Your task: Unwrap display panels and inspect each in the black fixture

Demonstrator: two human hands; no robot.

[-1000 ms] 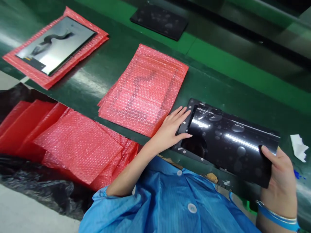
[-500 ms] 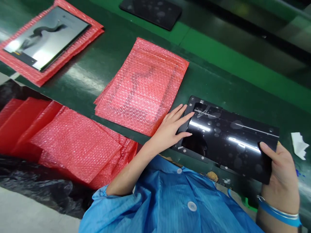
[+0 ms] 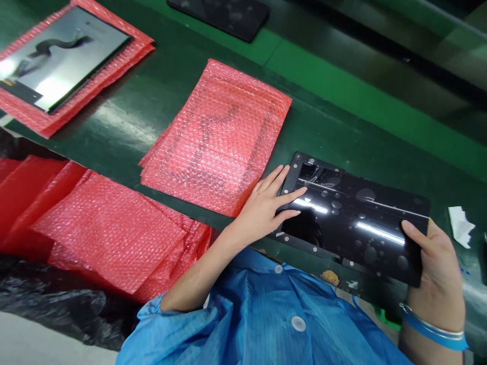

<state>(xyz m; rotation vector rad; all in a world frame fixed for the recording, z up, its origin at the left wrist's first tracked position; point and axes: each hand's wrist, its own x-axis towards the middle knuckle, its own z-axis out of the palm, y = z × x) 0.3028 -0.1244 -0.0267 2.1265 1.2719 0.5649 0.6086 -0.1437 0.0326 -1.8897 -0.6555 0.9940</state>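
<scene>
A glossy black display panel [image 3: 350, 215] lies lengthwise before me, with bubble-like marks and light streaks across its face. Under or around its left end shows a black frame with pale round dots. My left hand [image 3: 262, 208] rests on that end with its fingers spread. At the right end, my right hand [image 3: 439, 253] grips the panel, thumb on top and fingers hidden beneath. Just left of the panel sits a stack of red bubble-wrap bags [image 3: 220, 137], the top one showing a dark cable shape inside.
A silvery screen with a dark cable [image 3: 72, 50] lies on red bubble wrap at upper left. Red bubble bags [image 3: 114, 228] fill a black-lined container at lower left. Another black panel [image 3: 224, 15] is at the back. White crumpled paper [image 3: 460, 225] lies at right.
The whole view has shifted slightly, so most things sit a little further left. Both hands keep their places on the panel.
</scene>
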